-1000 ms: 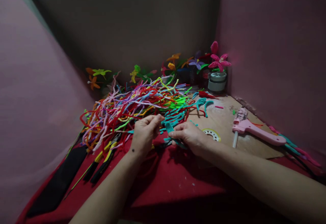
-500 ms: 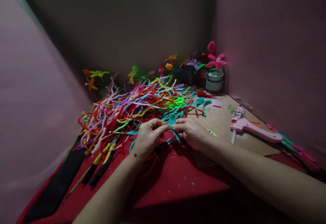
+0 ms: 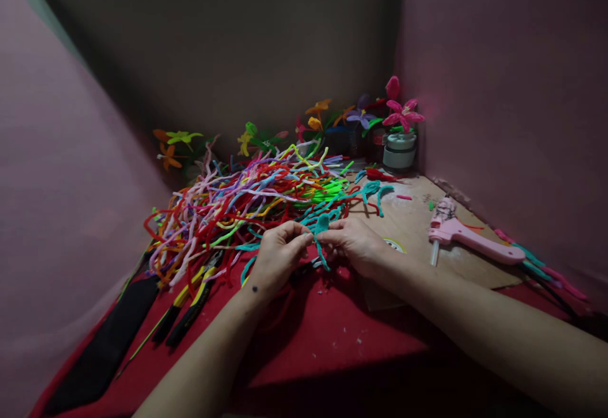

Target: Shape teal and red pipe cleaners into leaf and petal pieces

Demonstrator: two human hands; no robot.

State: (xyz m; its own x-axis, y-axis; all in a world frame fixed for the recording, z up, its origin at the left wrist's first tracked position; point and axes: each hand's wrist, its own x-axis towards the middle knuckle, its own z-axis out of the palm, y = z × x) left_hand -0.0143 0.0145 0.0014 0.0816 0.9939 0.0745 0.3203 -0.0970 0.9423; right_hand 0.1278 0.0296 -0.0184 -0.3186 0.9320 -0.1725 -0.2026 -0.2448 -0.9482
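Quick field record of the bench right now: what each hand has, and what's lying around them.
left hand: pinches the teal pipe cleaner from its left
right hand: pinches the same piece from its right
teal pipe cleaner: looped at the top, tail hanging down
behind hands: pile of mixed-colour pipe cleaners
right side: pink glue gun on a wooden board
back corner: finished flowers
left front: pliers on the red cloth
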